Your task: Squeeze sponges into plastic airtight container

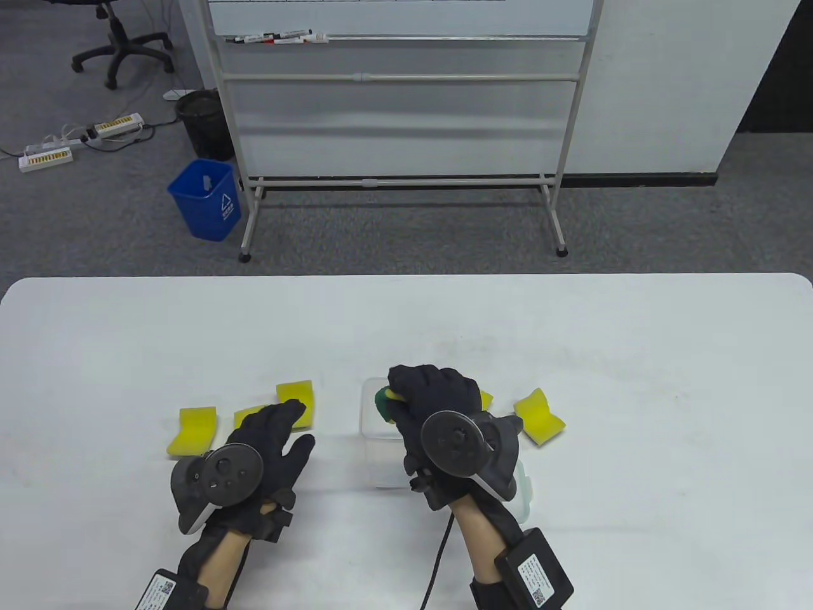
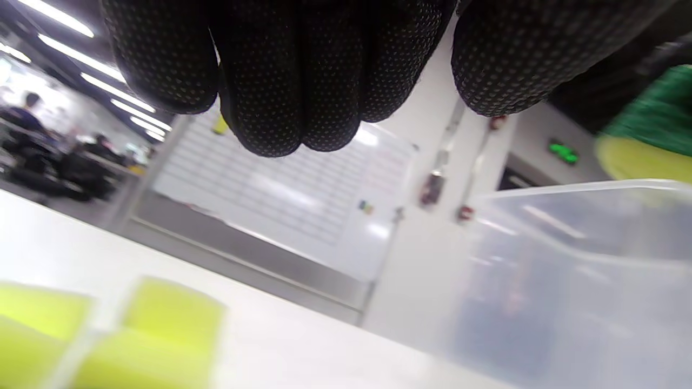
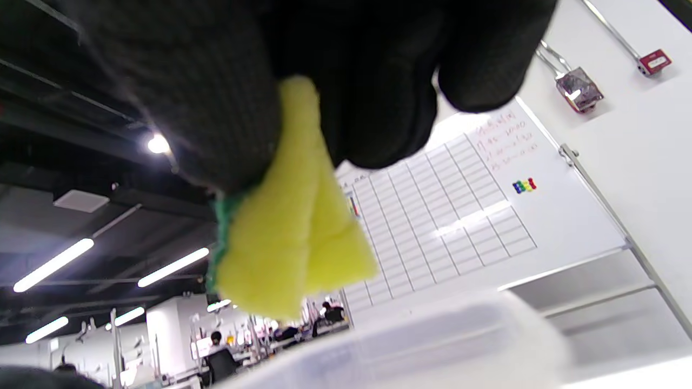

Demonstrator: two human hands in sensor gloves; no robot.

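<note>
A clear plastic container (image 1: 375, 438) stands open on the white table near the front middle. My right hand (image 1: 432, 397) grips a folded yellow sponge with a green scouring side (image 1: 385, 400) above the container's far end. The right wrist view shows the sponge (image 3: 286, 243) squeezed between the fingers, over the container rim (image 3: 421, 335). My left hand (image 1: 279, 432) lies open and flat on the table left of the container (image 2: 584, 270), holding nothing. Three yellow sponges (image 1: 190, 432) (image 1: 297, 397) (image 1: 249, 416) lie by the left hand, one partly under it.
Another yellow sponge (image 1: 538, 416) lies right of the container, and one more (image 1: 486, 399) peeks out behind my right hand. A clear lid (image 1: 522, 492) lies under my right wrist. A whiteboard stand (image 1: 406, 184) and blue bin (image 1: 206, 198) stand beyond the table.
</note>
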